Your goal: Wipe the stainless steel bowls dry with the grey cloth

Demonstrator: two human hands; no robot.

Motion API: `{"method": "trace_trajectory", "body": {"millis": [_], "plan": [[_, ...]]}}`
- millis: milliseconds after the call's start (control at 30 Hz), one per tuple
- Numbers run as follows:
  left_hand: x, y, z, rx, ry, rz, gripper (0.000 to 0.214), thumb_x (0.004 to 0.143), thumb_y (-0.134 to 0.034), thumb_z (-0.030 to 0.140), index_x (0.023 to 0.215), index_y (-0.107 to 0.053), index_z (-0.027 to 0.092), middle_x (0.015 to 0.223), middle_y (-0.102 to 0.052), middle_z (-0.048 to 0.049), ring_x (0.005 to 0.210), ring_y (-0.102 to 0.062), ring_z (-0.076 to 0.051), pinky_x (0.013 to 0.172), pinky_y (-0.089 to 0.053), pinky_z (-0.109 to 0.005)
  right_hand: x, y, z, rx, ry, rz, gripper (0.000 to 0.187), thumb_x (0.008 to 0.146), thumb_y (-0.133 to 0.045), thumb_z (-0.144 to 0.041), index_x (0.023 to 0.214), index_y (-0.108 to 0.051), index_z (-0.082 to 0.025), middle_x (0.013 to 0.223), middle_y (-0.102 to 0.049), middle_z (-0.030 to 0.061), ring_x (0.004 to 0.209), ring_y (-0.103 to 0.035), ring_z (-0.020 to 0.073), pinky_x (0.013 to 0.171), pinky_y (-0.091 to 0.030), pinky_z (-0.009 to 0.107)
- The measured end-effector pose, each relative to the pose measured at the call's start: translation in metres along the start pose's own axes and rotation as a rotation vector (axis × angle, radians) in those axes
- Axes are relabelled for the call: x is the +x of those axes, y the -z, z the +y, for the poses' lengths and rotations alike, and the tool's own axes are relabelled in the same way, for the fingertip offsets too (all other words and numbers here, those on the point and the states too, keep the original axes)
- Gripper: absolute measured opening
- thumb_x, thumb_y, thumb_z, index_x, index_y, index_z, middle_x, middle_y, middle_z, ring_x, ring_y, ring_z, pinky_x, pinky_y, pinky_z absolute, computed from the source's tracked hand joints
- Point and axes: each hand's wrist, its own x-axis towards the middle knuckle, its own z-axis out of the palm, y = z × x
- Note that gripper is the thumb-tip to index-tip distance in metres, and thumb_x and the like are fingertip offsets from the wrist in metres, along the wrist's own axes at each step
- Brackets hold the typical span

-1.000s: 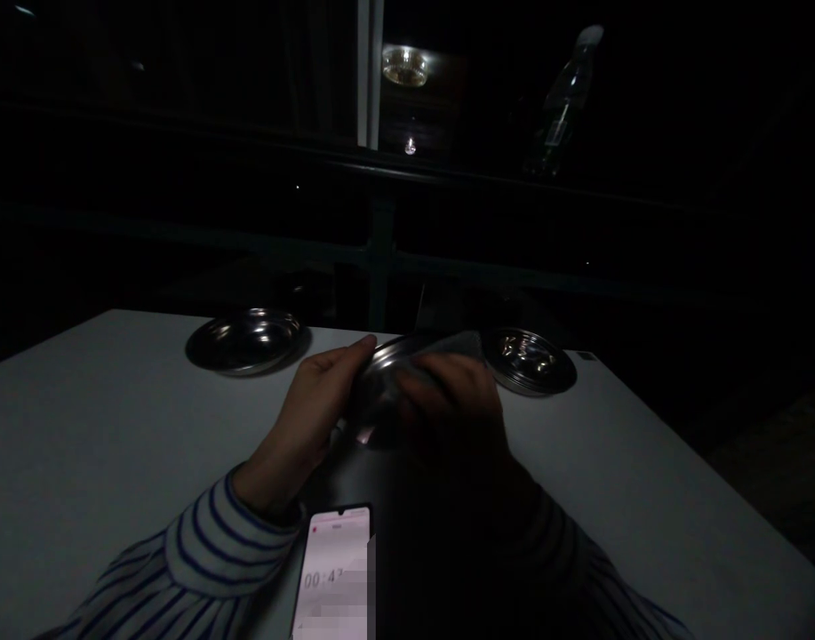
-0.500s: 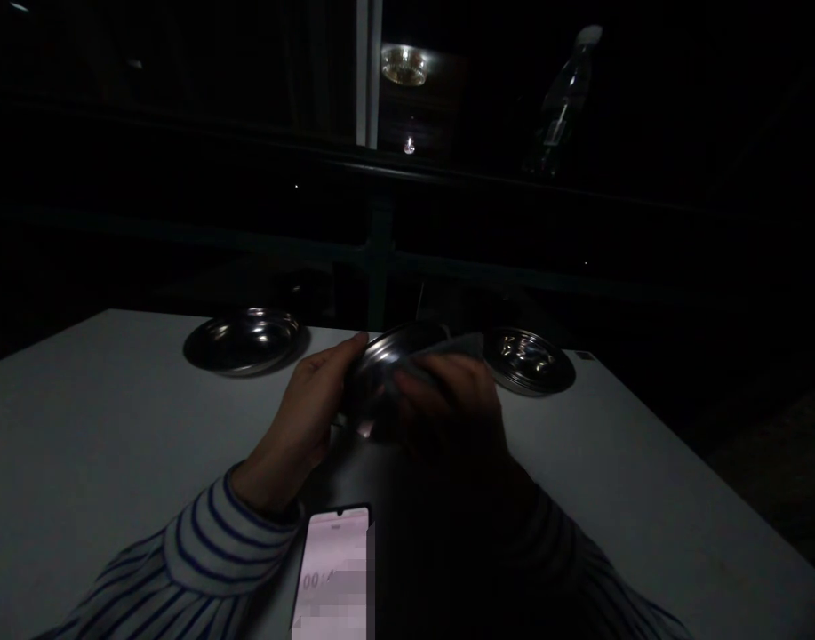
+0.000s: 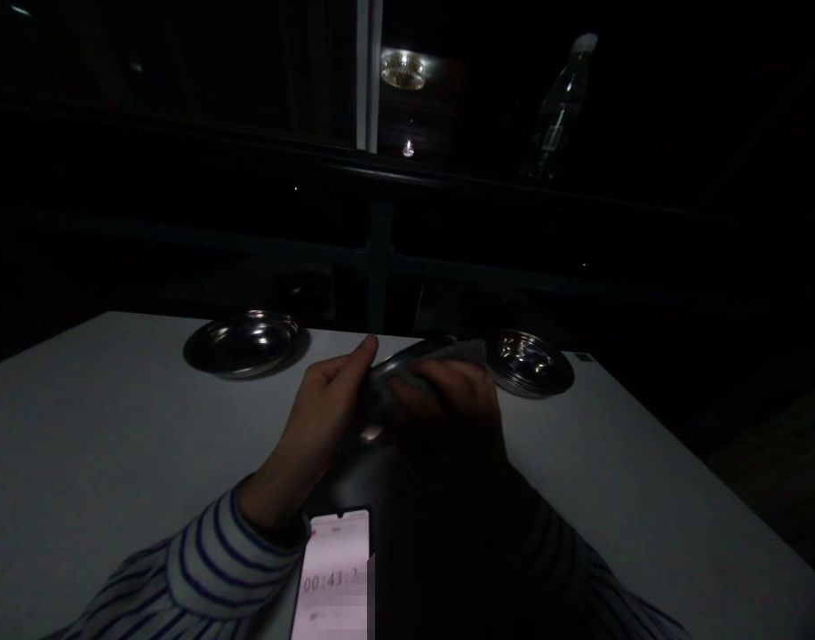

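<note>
My left hand (image 3: 323, 409) grips the left rim of a steel plate (image 3: 407, 356), which I hold tilted over the middle of the white table (image 3: 100, 427). My right hand (image 3: 453, 396) lies in shadow on the plate's right side, fingers closed over a grey cloth (image 3: 457, 353) pressed against the plate. Both sleeves are white with blue stripes.
A steel plate (image 3: 245, 341) rests on the table at the back left, another steel plate (image 3: 531, 359) at the back right. A lit phone (image 3: 333, 573) showing a timer lies near the front edge. Behind the table, a dark railing and a bottle (image 3: 559, 102).
The plate has tipped flatter between my hands, so less of its face shows. My left thumb has slid up along the rim. The phone's timer has run on.
</note>
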Motion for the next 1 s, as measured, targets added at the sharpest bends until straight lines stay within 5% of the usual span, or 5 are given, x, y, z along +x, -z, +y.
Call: {"method": "trace_trajectory", "body": {"millis": [167,433,667,867,1000], "plan": [[-0.001,-0.001,0.002,-0.009,0.019,0.032,0.04,0.068,-0.058,0.048,0.044,-0.048,0.016,0.039,-0.046,0.0056,0.037,-0.041,-0.007,0.038,-0.03,-0.019,0.007,0.0,0.023,0.05,-0.295,0.101,0.019,0.08,-0.046,-0.017,0.091,-0.061,-0.013,0.091,-0.059,0.0086,0.086,-0.051,0.0183,0.075,-0.043,0.033],[-0.001,-0.002,0.0,0.019,0.032,0.009,0.046,0.069,-0.053,0.053,0.043,-0.046,0.017,0.038,-0.043,0.0046,0.036,-0.038,-0.007,0.037,-0.028,-0.02,0.002,0.0,-0.007,-0.032,0.054,-0.083,0.029,0.079,-0.051,-0.031,0.107,-0.055,-0.022,0.108,-0.056,0.0043,0.098,-0.047,0.022,0.079,-0.037,0.039],[-0.003,-0.003,0.001,-0.085,0.081,-0.023,0.045,0.07,-0.051,0.054,0.045,-0.049,0.016,0.039,-0.044,0.0044,0.034,-0.038,-0.006,0.035,-0.028,-0.019,0.006,-0.003,0.026,0.027,-0.293,0.027,0.025,0.082,-0.042,-0.019,0.096,-0.061,-0.012,0.096,-0.059,0.0098,0.09,-0.05,0.0187,0.079,-0.043,0.033],[-0.003,-0.002,-0.001,-0.212,0.142,-0.131,0.04,0.071,-0.052,0.051,0.051,-0.052,0.016,0.044,-0.049,0.0035,0.039,-0.044,-0.008,0.038,-0.032,-0.019,0.003,-0.005,0.002,-0.022,0.008,-0.07,0.03,0.082,-0.045,-0.03,0.107,-0.057,-0.018,0.108,-0.058,0.0071,0.096,-0.047,0.0231,0.078,-0.04,0.04],[0.002,0.001,-0.005,-0.307,0.149,-0.14,0.031,0.07,-0.057,0.045,0.059,-0.057,0.016,0.05,-0.054,0.0033,0.044,-0.048,-0.009,0.044,-0.037,-0.02,-0.011,-0.02,-0.019,-0.065,0.169,-0.053,0.02,0.081,-0.049,-0.022,0.098,-0.059,-0.019,0.101,-0.062,0.0011,0.096,-0.049,0.0176,0.082,-0.038,0.036]]}}
